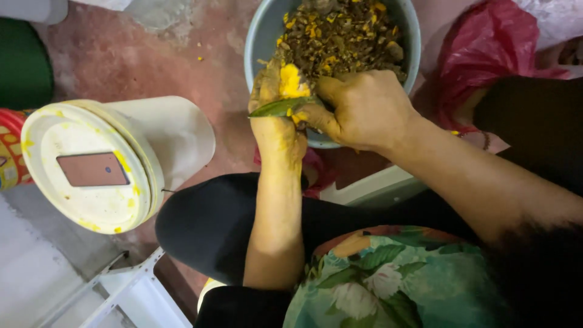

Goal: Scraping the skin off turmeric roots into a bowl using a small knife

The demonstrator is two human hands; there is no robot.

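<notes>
My left hand (276, 115), stained yellow, holds a bright yellow peeled root piece (290, 82) over the near rim of a grey-blue metal bowl (258, 36). My right hand (364, 109) grips a knife whose greenish blade (278, 108) lies across the root and the left palm. The bowl is heaped with brown and yellow peelings (340, 36). Both hands meet at the bowl's near edge.
A white lidded bucket (109, 164) stands at the left, with a phone (92, 169) lying on its yellow-smeared lid. A red plastic bag (492, 42) sits at the upper right. My black-clad knee (206, 218) and floral cloth (388, 279) fill the bottom. The floor is reddish concrete.
</notes>
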